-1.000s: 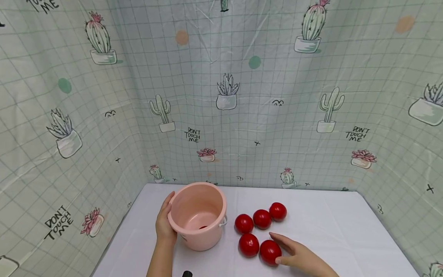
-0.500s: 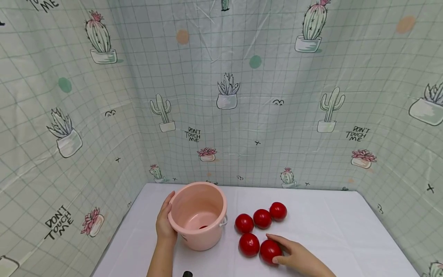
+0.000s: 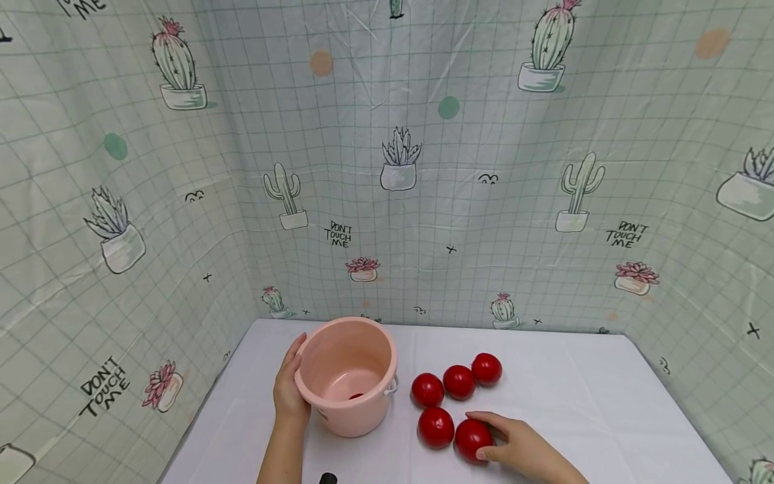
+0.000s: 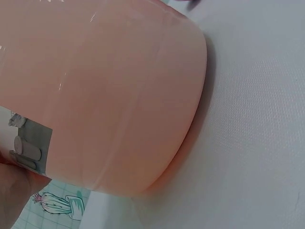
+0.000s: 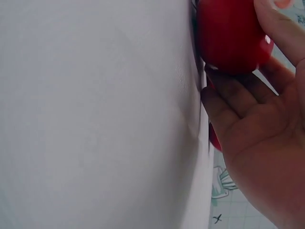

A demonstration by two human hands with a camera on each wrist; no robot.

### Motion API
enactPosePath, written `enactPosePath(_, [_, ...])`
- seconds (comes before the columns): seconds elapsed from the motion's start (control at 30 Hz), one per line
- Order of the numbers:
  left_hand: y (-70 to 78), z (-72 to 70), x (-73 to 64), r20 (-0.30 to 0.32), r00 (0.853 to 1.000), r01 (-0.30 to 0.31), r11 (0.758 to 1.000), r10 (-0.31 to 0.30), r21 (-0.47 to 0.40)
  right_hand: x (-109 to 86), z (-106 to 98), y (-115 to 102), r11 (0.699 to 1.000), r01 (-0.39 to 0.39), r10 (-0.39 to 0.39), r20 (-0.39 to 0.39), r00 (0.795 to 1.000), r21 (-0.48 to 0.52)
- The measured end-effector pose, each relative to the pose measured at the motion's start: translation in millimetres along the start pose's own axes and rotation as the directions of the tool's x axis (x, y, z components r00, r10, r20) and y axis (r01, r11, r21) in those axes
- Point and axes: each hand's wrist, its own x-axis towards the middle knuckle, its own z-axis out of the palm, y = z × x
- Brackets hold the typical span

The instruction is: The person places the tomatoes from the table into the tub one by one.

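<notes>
A pink bucket (image 3: 353,418) stands on the white table. My left hand (image 3: 291,386) holds its left side, fingers spread along the outer wall beneath the rim. In the left wrist view, the bucket's wall (image 4: 128,95) fills most of the picture and part of the hand (image 4: 19,193) shows at lower left. To the right, my right hand (image 3: 514,444) grips a shiny, apple-like red ball (image 3: 471,438) between thumb and fingers; it appears to rest on the table. In the right wrist view, the thumb lies against this red ball (image 5: 231,36), with fingers around its far side.
Beside the gripped one sits another red ball (image 3: 435,427). Behind them, three more form a slanting row, the middle ball (image 3: 459,382) among them. Something red (image 3: 356,396) lies in the bucket. A black-tipped object (image 3: 328,478) shows at the front edge. Cactus-print cloth (image 3: 399,222) surrounds the table.
My right hand has moved slightly left and closed in around the nearest red ball. The left hand and bucket have stayed in place.
</notes>
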Motion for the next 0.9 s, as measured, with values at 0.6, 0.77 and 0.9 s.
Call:
enactPosePath(0.6, [-0.5, -0.4, -0.3, -0.019, 1.0, 0.0, 0.999, 0.002, 0.055, 8.2, -24.1, -17.5, 0.993, 0.095, -0.098, -0.048, 0.994, -0.069])
enactPosePath(0.77, [-1.7, -0.4, 0.4, -0.019, 1.0, -0.008, 0.998, 0.009, 0.06, 13.2, -31.4, -28.7, 0.993, 0.101, -0.105, -0.057, 0.993, -0.06])
enactPosePath(0.9, [-2.3, -0.7, 1.1, -0.018, 1.0, -0.012, 0.998, 0.013, 0.067, 16.8, -37.0, -38.0, 0.992, 0.108, -0.112, -0.06, 0.992, -0.065])
